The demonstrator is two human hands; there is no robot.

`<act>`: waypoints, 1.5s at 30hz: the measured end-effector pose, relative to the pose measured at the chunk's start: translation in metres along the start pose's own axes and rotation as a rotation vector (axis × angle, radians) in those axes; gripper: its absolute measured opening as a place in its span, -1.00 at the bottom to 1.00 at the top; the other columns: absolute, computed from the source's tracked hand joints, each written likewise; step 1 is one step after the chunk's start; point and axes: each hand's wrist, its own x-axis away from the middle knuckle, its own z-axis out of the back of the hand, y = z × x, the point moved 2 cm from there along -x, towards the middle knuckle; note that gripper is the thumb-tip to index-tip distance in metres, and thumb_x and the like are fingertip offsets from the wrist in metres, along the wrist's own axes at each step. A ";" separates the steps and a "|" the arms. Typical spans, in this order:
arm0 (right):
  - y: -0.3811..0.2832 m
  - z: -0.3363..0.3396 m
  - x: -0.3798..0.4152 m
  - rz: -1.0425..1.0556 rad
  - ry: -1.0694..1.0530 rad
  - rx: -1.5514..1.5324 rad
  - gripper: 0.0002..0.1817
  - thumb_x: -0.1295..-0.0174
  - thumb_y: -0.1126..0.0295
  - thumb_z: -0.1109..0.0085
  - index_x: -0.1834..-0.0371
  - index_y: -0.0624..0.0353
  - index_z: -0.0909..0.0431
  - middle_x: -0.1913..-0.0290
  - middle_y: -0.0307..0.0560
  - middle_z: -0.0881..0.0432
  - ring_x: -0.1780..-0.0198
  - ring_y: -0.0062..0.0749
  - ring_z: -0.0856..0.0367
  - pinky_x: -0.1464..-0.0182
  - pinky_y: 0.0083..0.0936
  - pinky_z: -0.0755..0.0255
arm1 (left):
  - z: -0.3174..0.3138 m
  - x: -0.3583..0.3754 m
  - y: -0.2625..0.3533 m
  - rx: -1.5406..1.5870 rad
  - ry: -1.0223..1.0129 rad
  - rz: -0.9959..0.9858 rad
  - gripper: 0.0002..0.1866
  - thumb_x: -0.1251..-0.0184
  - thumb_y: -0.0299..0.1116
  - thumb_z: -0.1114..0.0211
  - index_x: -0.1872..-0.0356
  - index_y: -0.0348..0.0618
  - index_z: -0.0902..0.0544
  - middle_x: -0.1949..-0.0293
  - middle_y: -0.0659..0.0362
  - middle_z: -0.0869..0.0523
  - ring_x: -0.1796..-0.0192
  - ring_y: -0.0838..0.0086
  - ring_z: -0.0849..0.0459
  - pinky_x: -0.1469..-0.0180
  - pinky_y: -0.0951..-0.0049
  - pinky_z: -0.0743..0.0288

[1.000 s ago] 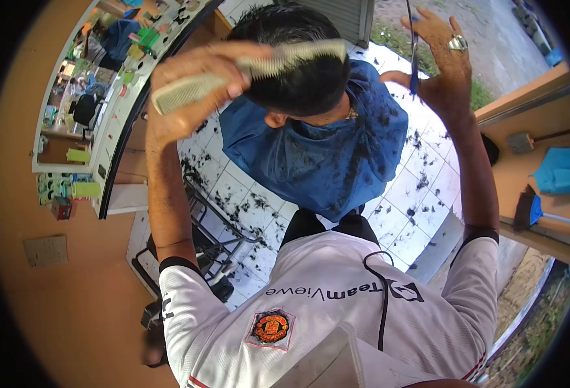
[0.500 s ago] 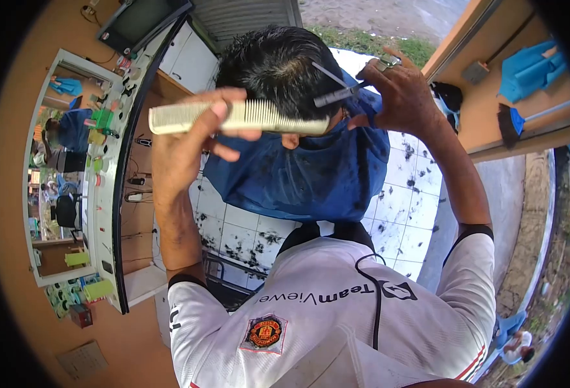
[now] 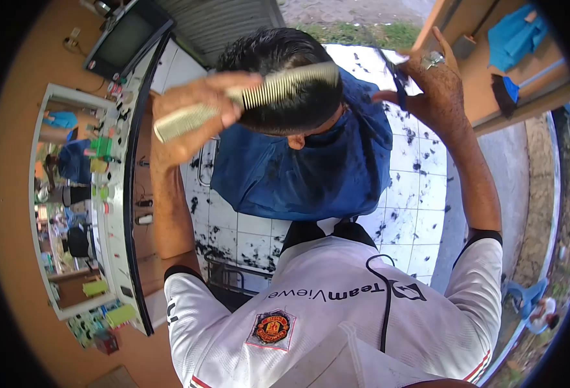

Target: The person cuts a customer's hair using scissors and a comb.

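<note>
In my left hand (image 3: 185, 113) is a pale cream comb (image 3: 291, 84), tilted up to the right, its toothed end over the dark hair of a seated person (image 3: 269, 48). My fingers wrap round the comb's lower end and look slightly blurred. My right hand (image 3: 439, 94) holds dark scissors (image 3: 398, 77) to the right of the head, blades pointing up and away from the hair. A large ring shows on one of its fingers. A blue cape (image 3: 291, 181) with hair clippings covers the seated person's shoulders and body.
Cut hair lies scattered on the white floor tiles (image 3: 398, 184). Along the left runs a counter (image 3: 118, 213) with bottles and small items, below a mirror (image 3: 49, 258). A television (image 3: 126, 42) stands at the upper left. A blue broom (image 3: 508, 90) is at the right.
My right hand has drawn the scissors away from the hair, up and right. The comb has tilted, its right end rising over the head. My view has shifted slightly.
</note>
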 end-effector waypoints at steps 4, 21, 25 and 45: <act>-0.006 0.008 0.009 -0.209 -0.157 0.178 -0.53 0.00 -0.10 -0.51 0.24 0.03 -0.71 0.26 -0.11 -0.77 0.17 -0.23 -0.78 -0.53 0.07 -0.08 | -0.010 0.011 0.008 -0.206 -0.394 -0.076 -0.94 -0.15 -0.67 -0.30 0.46 -0.32 -0.67 0.05 -0.15 -0.78 -0.05 0.11 -0.78 -0.11 0.25 -0.64; -0.132 -0.008 0.001 -0.211 -0.152 0.350 -0.67 0.02 0.20 -0.42 0.22 0.06 -0.57 0.44 -0.16 -0.64 0.34 -0.29 -0.73 -0.46 -0.05 -0.29 | 0.032 -0.019 -0.010 0.364 0.011 0.155 -0.56 -0.52 -0.30 -0.10 -0.14 -0.59 -0.51 0.07 -0.32 -0.71 0.13 -0.01 -0.80 0.39 0.52 -0.76; -0.130 0.009 -0.002 -0.245 0.057 0.323 -0.54 -0.01 -0.04 -0.45 0.20 0.06 -0.63 0.45 -0.21 -0.71 0.31 -0.32 -0.76 -0.46 -0.01 -0.26 | 0.060 -0.061 -0.047 0.223 -0.354 -0.526 -0.70 -0.39 -0.30 -0.25 0.10 -0.38 -0.71 -0.10 -0.40 -0.62 -0.09 -0.08 -0.72 0.07 0.22 -0.73; -0.217 0.060 -0.097 -0.548 -0.574 0.810 -0.49 0.11 0.00 -0.60 0.17 0.06 -0.69 0.39 -0.16 -0.77 0.29 -0.38 -0.79 -0.47 -0.08 -0.28 | 0.049 0.006 -0.192 1.423 -0.114 0.483 -0.62 -0.50 -0.33 -0.15 -0.11 -0.50 -0.54 0.19 -0.15 -0.76 0.33 0.28 -0.82 0.51 0.66 -0.73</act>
